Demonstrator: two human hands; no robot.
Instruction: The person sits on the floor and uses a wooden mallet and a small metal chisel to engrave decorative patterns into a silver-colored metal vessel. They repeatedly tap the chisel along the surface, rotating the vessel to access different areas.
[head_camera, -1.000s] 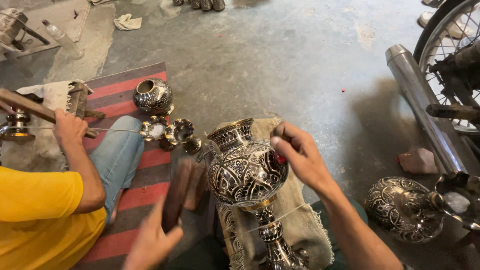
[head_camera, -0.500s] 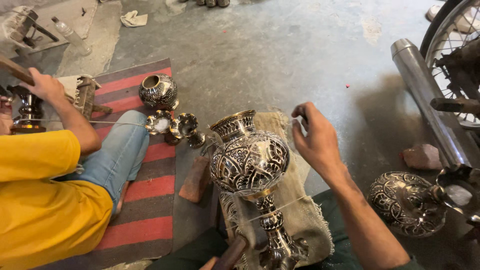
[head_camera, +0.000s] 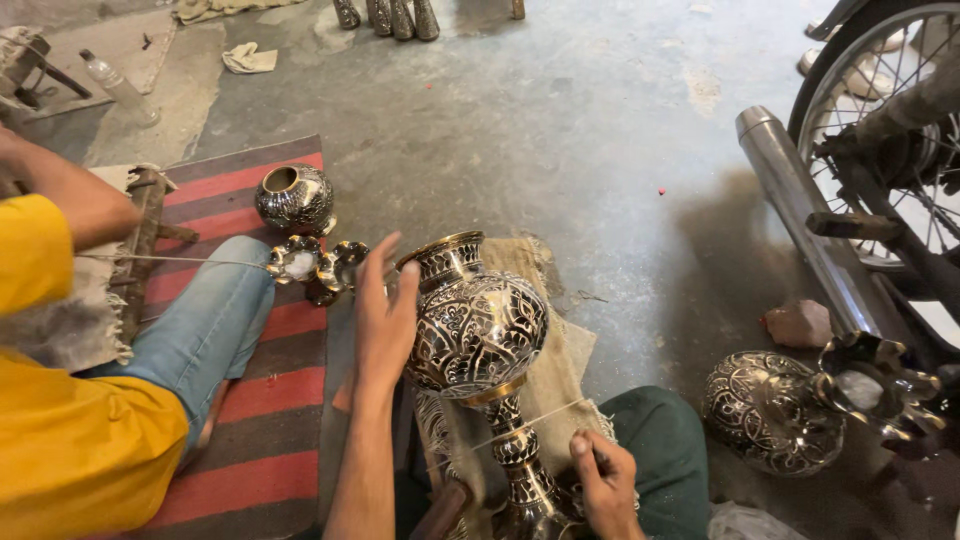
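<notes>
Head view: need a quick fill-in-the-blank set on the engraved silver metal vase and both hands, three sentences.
1. The left hand rests open against the side of the engraved silver metal vase, while the right hand is down by its ____.
2. The vase lies on a piece of ____ cloth.
3. The small round engraved metal pot stands on a red and grey ____ rug.

Missing words: stem; burlap; striped

The engraved vase's (head_camera: 478, 340) foot is cut off below; left hand (head_camera: 385, 315) blurred.
</notes>
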